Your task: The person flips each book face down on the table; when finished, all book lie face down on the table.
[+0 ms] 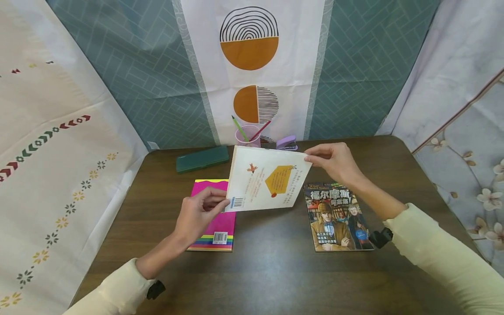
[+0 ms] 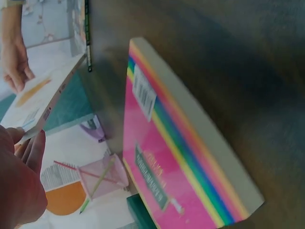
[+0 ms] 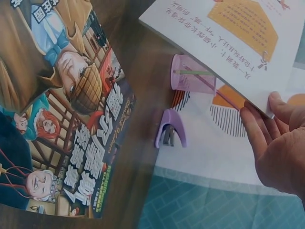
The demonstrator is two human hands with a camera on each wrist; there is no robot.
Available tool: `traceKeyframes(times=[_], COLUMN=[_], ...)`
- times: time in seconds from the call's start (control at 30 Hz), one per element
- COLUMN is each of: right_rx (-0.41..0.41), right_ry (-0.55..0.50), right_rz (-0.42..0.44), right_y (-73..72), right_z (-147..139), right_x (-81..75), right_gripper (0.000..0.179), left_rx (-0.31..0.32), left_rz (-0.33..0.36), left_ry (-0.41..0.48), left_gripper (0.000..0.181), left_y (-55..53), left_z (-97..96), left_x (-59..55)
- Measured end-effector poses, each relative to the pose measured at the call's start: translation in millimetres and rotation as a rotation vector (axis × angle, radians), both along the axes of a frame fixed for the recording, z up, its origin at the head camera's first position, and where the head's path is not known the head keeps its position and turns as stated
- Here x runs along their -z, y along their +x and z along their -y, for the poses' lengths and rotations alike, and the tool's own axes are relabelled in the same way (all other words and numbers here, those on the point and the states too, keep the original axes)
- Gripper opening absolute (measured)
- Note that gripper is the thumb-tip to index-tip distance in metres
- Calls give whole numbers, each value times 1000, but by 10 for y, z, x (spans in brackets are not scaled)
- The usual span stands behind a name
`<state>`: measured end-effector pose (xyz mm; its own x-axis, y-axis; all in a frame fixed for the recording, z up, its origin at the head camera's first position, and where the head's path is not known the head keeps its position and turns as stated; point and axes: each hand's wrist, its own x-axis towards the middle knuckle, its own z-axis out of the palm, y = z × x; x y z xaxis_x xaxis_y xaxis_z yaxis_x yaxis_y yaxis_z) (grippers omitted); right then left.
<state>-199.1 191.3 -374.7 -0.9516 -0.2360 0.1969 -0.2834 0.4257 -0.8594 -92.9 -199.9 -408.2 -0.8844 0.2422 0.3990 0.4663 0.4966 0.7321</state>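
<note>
Both hands hold up a white book (image 1: pixel 260 175) between them, tilted, its back cover with a mustard-yellow shape facing the head camera. My left hand (image 1: pixel 201 212) pinches its lower left corner, beside the barcode. At the upper right corner, my right hand (image 1: pixel 334 162) pinches the edge between thumb and fingers. Below the left hand lies a pink book (image 1: pixel 216 225) with rainbow stripes, partly covered by the white one in the head view. Near the right forearm a comic-style book (image 1: pixel 334 223) with a detective on its cover lies flat.
Along the back of the wooden table (image 1: pixel 267 275) stand a dark green case (image 1: pixel 202 159), a pink mesh cup (image 1: pixel 252 131) with a green and a red pencil, and a purple stapler (image 1: pixel 287 143). Patterned cloths hang behind and at both sides.
</note>
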Motion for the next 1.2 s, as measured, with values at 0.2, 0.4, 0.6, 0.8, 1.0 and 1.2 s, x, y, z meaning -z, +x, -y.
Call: traceKeyframes(times=[0.2,0.4,0.6,0.8,1.0,1.2], right_rx=[5,10,9,-4,-14,-33], right_ry=[39,64,75,103,119,131], right_rz=[-18,-32,-29,-16,2,23], right_y=[-14,-24,-45,-77,-113,-171], right_z=[25,53,82,130,179,225], right_x=[-21,-52,-87,-95,-78,-18], right_gripper=[24,23,23,20,23,24], left_rx=[-12,-32,-33,-45,-22,-24], left_rz=[72,152,255,338,415,443], left_ry=[5,33,65,73,104,46], left_gripper=[26,24,25,29,25,26], left_y=[81,147,219,323,398,441], left_z=[-64,-130,-179,-259,-353,-400], left_x=[115,199,282,367,417,488])
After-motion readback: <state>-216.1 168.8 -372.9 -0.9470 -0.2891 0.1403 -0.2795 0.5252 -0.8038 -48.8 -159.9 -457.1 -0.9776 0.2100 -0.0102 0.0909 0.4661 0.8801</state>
